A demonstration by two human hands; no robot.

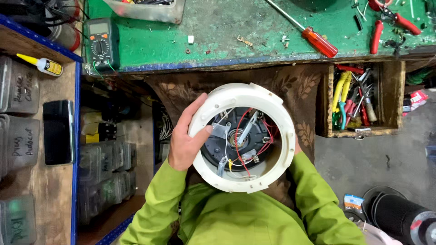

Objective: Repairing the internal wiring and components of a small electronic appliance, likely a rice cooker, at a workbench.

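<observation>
- Where the wooden side shelf (50,181) runs down the left edge, a small yellow-capped glue bottle (43,64), a black smartphone (57,132) lying flat, and translucent lidded plastic boxes (20,140) are seen.
- Just right of the shelf, on the corner of the worn green-painted workbench (218,31), a dark green handheld multimeter (102,43) is laid face up.
- The left hand (186,138) is curled over the left rim of the round white plastic appliance housing (243,136); the thumb is hooked inside the ring against a metal bracket, and the remaining fingers are kept close together along the outer wall.
- The housing is held open side up over the lap, below the bench edge, between both green sleeves; a black inner disc (236,138), red and white wires (243,149) and metal terminals are exposed inside it.
- The right hand (297,147) is almost wholly hidden behind the housing's right rim, so its fingers cannot be told.
- On the bench, farther right, a red-handled screwdriver (313,38) and red-handled pliers (386,22) are laid.
- An open wooden drawer (399,97) holding mixed hand tools is set at the right.
</observation>
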